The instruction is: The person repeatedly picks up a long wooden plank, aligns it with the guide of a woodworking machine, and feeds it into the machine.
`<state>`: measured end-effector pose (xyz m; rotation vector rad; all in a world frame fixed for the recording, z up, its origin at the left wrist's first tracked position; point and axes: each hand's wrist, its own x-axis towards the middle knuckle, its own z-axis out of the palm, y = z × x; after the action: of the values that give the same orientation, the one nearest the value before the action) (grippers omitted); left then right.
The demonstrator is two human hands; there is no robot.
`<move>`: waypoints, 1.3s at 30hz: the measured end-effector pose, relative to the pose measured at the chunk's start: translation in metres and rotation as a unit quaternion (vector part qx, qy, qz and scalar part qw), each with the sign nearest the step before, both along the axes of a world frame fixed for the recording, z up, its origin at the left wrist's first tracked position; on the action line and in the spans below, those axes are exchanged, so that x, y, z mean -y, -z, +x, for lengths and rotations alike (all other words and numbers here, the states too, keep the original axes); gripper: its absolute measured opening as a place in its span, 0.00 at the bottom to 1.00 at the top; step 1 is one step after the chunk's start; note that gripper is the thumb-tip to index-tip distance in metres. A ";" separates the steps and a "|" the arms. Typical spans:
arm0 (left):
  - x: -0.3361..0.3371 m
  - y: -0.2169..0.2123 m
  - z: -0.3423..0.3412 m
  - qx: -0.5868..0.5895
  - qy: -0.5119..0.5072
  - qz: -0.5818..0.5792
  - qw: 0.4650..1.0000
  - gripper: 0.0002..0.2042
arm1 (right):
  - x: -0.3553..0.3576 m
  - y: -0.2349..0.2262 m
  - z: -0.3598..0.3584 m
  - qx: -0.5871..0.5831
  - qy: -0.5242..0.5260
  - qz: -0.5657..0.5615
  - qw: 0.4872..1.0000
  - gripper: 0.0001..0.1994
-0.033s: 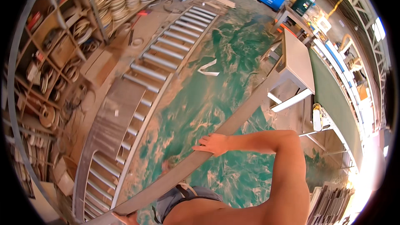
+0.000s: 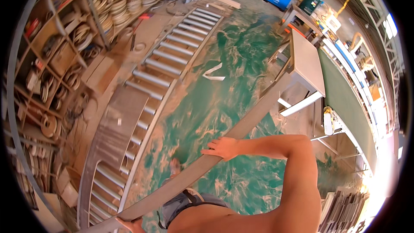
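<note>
A long, narrow grey-brown board runs slantwise across the front of my body, from the lower left up to the right. My right hand is closed over its middle, fingers laid across the top face. Down at the lower edge, my left hand grips the board near its lower left end; most of those fingers are hidden or cut off. The board's far end reaches the near side of a small table with a pale top; whether it touches is unclear.
To the left runs a roller conveyor with a dark cut-out panel on it. Shelves of coiled strips stand beyond. A white V-shaped strip lies on the dusty green floor. Stacked boards stand at the lower right.
The view has shifted very slightly. Both hands keep their hold on the board, which stays in nearly the same position.
</note>
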<state>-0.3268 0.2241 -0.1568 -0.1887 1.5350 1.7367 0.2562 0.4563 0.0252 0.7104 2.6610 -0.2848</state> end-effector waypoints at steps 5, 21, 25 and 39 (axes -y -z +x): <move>-0.208 -0.034 0.125 0.243 0.018 -0.030 0.969 0.41 | -0.060 -0.029 0.120 0.007 0.147 0.017 0.989 0.49; -0.717 -0.072 0.667 0.277 0.464 -0.099 0.835 0.34 | -0.064 -0.116 0.418 0.104 0.601 -0.024 0.792 0.48; -0.794 -0.098 0.790 0.236 0.513 -0.144 0.812 0.40 | -0.088 -0.107 0.471 0.080 0.664 -0.061 0.741 0.48; -1.036 -0.156 1.277 0.248 0.710 -0.094 0.652 0.41 | -0.265 -0.096 0.631 0.035 0.880 0.035 0.472 0.46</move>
<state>0.9503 1.2604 -0.0010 0.3622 0.8612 0.1861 0.8875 0.7210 0.1211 2.9741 0.6833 -0.5224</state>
